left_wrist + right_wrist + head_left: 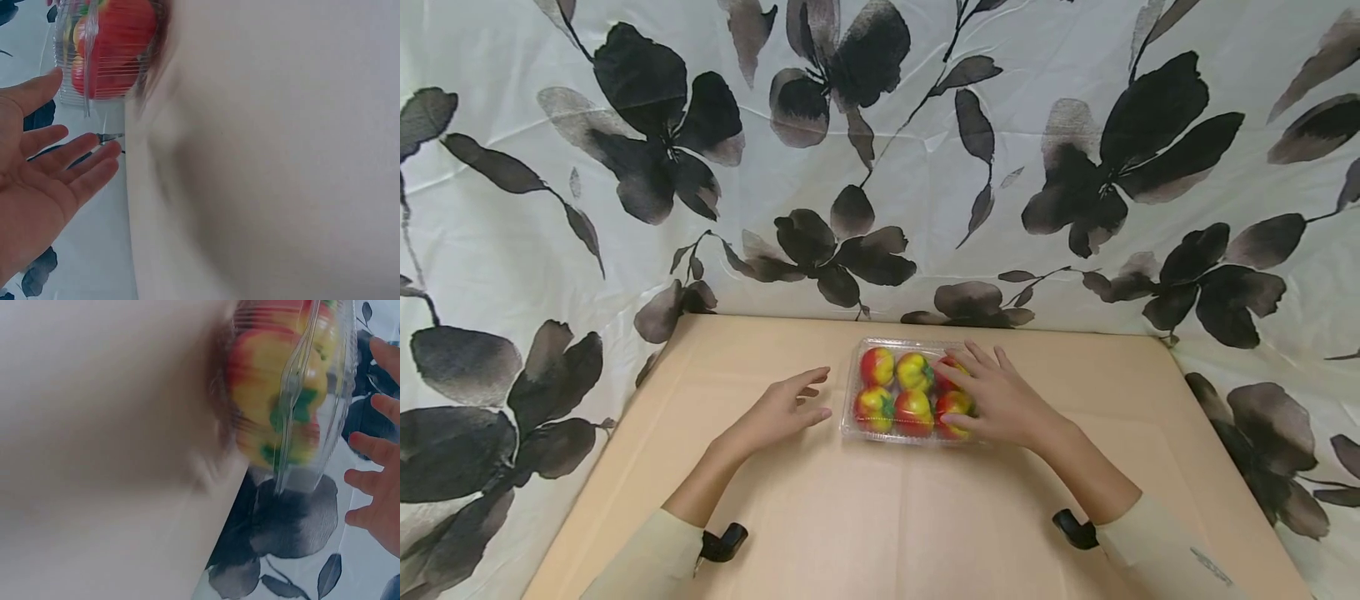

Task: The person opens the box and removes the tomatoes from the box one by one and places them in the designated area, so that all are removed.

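A clear plastic clamshell box with its lid down sits toward the back of the table, holding several red-and-yellow fruits with green patches. My left hand hovers just left of the box, apart from it, thumb and fingers extended. Over the box's right end is my right hand, fingers spread, hiding part of the fruits there. In the right wrist view, the fingertips stand a little off the lid. The left wrist view shows the left palm facing the box's side wall, holding nothing.
The box rests on a tan-covered table with a crease down its middle. Behind the table's back edge hangs a white cloth with dark floral print, which also shows at both sides. Each wrist wears a black camera mount.
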Available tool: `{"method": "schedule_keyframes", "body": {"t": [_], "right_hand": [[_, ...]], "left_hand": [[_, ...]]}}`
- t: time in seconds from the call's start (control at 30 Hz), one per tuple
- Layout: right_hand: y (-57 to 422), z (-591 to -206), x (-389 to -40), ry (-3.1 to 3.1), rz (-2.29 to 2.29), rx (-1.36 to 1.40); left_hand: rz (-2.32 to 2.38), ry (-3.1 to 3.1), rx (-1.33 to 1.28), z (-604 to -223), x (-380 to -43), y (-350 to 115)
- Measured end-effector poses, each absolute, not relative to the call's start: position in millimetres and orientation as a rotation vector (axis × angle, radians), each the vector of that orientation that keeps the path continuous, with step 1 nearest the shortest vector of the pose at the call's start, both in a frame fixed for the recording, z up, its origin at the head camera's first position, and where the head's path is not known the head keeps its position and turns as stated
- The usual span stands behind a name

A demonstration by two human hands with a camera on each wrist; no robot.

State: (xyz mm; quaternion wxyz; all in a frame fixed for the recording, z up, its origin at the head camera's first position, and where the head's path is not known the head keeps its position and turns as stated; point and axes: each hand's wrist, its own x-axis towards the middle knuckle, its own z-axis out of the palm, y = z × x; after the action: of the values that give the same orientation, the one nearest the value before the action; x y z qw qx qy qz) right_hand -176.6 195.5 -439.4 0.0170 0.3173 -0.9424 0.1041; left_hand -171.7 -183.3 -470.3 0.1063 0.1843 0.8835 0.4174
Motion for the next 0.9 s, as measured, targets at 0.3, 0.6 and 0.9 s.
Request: {"method": "schedule_keyframes", "body": {"t": [0.3, 0.6, 0.9], "right_hand": [[171, -441, -174, -2.887, 0.378, 1.146], [144, -442, -178, -2.813, 0.272, 1.331], [120, -442, -175, -2.719, 0.298, 1.435]], "left_hand": [[1.316, 2.455, 0.531, -475, -172, -182], [1.459, 2.302, 0.501, -480, -172, -180], [1.602, 2.095, 0.394, -483, -171, -178]]}}
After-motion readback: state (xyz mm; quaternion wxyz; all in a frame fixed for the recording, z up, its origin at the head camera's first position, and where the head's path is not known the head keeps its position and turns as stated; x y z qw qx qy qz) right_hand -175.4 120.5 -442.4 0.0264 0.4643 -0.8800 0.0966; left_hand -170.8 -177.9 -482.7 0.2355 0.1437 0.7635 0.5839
